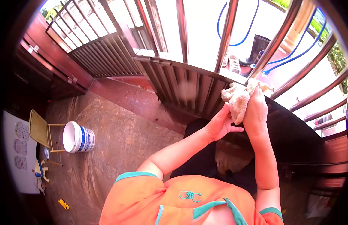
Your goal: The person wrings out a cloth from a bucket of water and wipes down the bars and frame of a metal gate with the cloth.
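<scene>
A pale, fluffy cloth [238, 101] is bunched up at the top edge of the dark metal gate [181, 84], by the foot of its upright bars. My right hand [255, 110] is closed round the cloth and presses it near the base of a bar [273, 45]. Just left of it, my left hand [220, 125] has its fingers apart below the hanging end of the cloth. Whether its fingertips touch the cloth cannot be made out.
A white and blue bucket [86, 138] lies on the brown floor beside a small yellow chair [39, 127]. A yellow object [63, 204] is on the floor at lower left. Beyond the bars are dark boots [256, 48], sandals [234, 64] and a blue hose [290, 58].
</scene>
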A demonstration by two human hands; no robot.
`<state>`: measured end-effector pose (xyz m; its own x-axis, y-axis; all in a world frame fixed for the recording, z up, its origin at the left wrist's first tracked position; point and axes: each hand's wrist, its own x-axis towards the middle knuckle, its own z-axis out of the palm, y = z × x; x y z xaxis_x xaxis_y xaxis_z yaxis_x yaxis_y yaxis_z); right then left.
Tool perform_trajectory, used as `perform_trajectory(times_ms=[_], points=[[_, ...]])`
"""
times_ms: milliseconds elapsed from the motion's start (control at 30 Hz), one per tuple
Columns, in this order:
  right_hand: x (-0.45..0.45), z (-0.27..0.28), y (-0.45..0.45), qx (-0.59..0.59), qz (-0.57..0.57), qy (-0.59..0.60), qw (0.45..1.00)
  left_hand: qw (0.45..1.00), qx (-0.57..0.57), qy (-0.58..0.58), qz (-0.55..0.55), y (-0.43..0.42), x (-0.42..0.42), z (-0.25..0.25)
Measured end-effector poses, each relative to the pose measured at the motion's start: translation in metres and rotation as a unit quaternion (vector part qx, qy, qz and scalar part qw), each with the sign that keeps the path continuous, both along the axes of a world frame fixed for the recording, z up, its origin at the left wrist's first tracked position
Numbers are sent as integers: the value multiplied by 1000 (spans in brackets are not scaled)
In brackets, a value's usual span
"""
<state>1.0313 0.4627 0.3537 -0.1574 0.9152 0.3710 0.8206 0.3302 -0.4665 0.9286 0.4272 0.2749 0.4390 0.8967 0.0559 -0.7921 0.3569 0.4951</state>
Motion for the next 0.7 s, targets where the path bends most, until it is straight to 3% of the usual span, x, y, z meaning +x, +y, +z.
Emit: perform_trajectory(times_ms=[67, 133, 200, 300, 333, 400, 500, 567, 600, 633, 667, 700], points=[[-4, -9, -24, 29, 96, -51, 994, 990, 2, -141, -26, -3, 8, -8], [-2, -23, -34, 54, 171, -86, 980, 980, -62, -188, -2, -11, 9, -18], [9, -10, -46, -13, 255, -120, 959, 971, -116, -207, 42, -21, 12, -17], [40, 35, -52, -100, 333, -218, 912, 972, -103, -210, 28, -23, 10, -27], [50, 53, -47, -61, 262, -146, 952, 961, -154, -223, 62, -22, 7, -22], [83, 65, -19, 76, 82, -24, 993, 961, -128, -226, 94, -17, -3, -13], [147, 73, 56, 344, -109, -77, 929, 976, -72, -138, 153, -20, -26, 18], [147, 71, 92, 278, -107, 39, 954, 973, -10, -120, 199, -23, -41, 38], [140, 79, 95, 193, -50, 58, 978, 966, 34, -110, 232, -21, -47, 51], [118, 85, 93, 120, 40, 216, 968, 956, 83, -102, 264, -18, -53, 61], [97, 96, 88, 102, 108, 355, 923, 947, 123, -89, 281, -15, -60, 71], [92, 94, 89, 115, 143, 417, 890, 937, 158, -79, 301, -9, -64, 76]])
